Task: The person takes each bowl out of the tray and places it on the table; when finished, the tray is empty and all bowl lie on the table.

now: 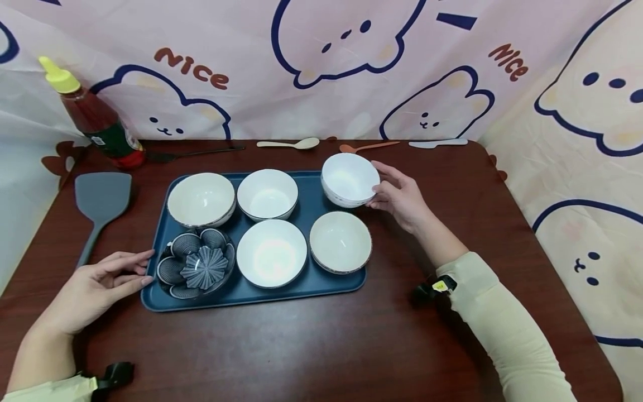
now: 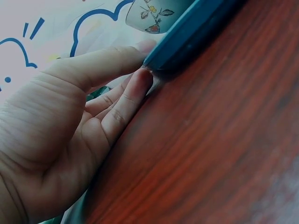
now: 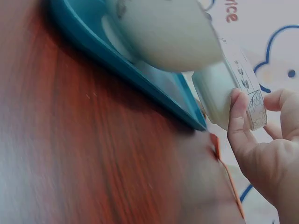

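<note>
- The left hand [image 1: 92, 290] is pinching the near-left edge of the tray [image 1: 324, 282]; the left wrist view is showing one digit over the rim and a fingertip against the underside (the overhead angle is concealing that lower contact).
- The right hand [image 1: 402, 198] is grasping the held bowl [image 1: 349, 176] by its right side, at the tray's far-right corner; whether the base is touching the tray, I cannot tell.
- The right wrist view is revealing a leafy grey pattern on that bowl's outer wall (from the head, mostly its white inside is showing).
- The left wrist view is catching a flowered outer wall above the tray rim, though which bowl it is belonging to, I cannot tell.
- Only the head view is taking in the whole set: the tray is lying on the bench [image 1: 281, 346] and carrying the back-left bowl [image 1: 201, 195], back-middle bowl [image 1: 268, 192], front-middle bowl [image 1: 271, 254], front-right bowl [image 1: 340, 243] and dark petalled bowl [image 1: 203, 268].
- The pale bowls are showing bare insides; the dark one is displaying a ribbed flower relief (part of the bowl itself).
- The yellow-capped bottle [image 1: 108, 131] is containing red sauce, beyond the grey spatula [image 1: 102, 192].
- Behind the tray, a cream spoon [image 1: 303, 144], an orange spoon [image 1: 346, 148] and a pale knife [image 1: 432, 144] are lying in a row.
</note>
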Tool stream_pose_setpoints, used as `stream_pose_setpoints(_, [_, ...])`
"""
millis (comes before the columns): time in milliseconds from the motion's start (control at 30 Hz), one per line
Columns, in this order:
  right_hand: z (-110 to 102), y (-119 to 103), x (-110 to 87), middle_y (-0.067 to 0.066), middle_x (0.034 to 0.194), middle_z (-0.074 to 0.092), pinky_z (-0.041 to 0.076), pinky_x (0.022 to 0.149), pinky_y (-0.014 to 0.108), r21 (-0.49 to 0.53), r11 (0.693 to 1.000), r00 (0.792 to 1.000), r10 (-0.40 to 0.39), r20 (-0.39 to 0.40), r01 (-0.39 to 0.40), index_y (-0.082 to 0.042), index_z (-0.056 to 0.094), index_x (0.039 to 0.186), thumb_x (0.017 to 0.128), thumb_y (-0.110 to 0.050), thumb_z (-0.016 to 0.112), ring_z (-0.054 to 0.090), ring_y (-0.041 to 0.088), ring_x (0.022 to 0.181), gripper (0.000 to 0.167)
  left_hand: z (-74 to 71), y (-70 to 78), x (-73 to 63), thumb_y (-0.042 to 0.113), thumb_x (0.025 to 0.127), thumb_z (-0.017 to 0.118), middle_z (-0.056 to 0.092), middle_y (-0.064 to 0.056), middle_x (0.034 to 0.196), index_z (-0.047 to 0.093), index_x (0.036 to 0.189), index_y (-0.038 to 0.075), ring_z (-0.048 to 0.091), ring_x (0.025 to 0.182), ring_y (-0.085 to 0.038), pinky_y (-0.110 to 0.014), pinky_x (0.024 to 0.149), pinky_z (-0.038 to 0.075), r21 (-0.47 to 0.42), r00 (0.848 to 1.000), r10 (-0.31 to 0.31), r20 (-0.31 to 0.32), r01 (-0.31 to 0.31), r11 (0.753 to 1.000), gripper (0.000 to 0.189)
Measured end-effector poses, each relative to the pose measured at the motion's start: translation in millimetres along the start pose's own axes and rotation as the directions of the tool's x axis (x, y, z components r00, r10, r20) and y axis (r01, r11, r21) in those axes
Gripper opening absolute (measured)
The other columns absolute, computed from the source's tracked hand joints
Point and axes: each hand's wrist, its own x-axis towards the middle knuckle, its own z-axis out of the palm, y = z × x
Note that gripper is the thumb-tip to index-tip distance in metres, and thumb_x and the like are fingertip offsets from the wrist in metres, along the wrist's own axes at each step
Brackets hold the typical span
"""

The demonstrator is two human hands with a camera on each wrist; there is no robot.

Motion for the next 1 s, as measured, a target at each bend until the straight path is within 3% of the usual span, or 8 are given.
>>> stream_pose_setpoints(233, [-25, -3, 3.1, 0.008, 0.121, 0.058, 0.061, 0.068, 0.024, 0.047, 0.999, 0.999, -0.014, -0.047, 0.016, -0.016, 0.042, 0.152, 0.097, -0.001, 0.054, 0.068, 0.014, 0.068, 0.058, -1.6, -1.8, -3.9, 0.003, 0.089, 0.074, 0.056, 0.026, 0.112, 0.063, 0.133, 0.001, 0.059, 0.088, 0.012, -0.002, 0.072, 0.050, 0.022, 1.000, -0.015, -0.001, 0.015, 1.000, 0.045])
stream_pose_setpoints(467, [-44, 7, 9.4, 0.007, 0.108, 0.059, 0.060, 0.064, 0.023, 0.087, 0.996, 0.997, -0.026, -0.069, 0.032, -0.010, 0.037, 0.154, 0.096, 0.003, 0.052, 0.067, 0.015, 0.064, 0.061, -1.0, -2.3, -0.6, -0.007, 0.086, 0.073, 0.059, 0.021, 0.115, 0.062, 0.133, -0.002, 0.061, 0.090, 0.009, -0.002, 0.075, 0.050, -0.041, 0.999, 0.051, 0.015, -0.051, 0.998, 0.048])
stream_pose_setpoints(800, [-51, 15, 16.2, 0.008, 0.112, 0.058, 0.061, 0.066, 0.024, 0.040, 0.999, 0.998, -0.018, -0.065, 0.021, -0.011, 0.038, 0.153, 0.097, 0.000, 0.052, 0.068, 0.014, 0.066, 0.059, 0.3, -3.2, -1.0, -0.008, 0.083, 0.075, 0.058, 0.020, 0.109, 0.064, 0.130, -0.001, 0.058, 0.089, 0.008, -0.002, 0.073, 0.050, 0.007, 0.998, 0.065, -0.006, -0.065, 0.998, 0.049])
stream_pose_setpoints(1000, [-54, 18, 17.1, 0.007, 0.125, 0.054, 0.061, 0.068, 0.023, -0.006, 1.000, 0.998, -0.012, -0.069, 0.012, -0.016, 0.039, 0.153, 0.099, -0.002, 0.052, 0.068, 0.013, 0.068, 0.058, 0.4, -5.7, 0.5, -0.010, 0.082, 0.074, 0.058, 0.021, 0.112, 0.063, 0.131, -0.003, 0.058, 0.090, 0.009, -0.001, 0.075, 0.050, -0.013, 0.995, 0.097, 0.008, -0.097, 0.995, 0.050])
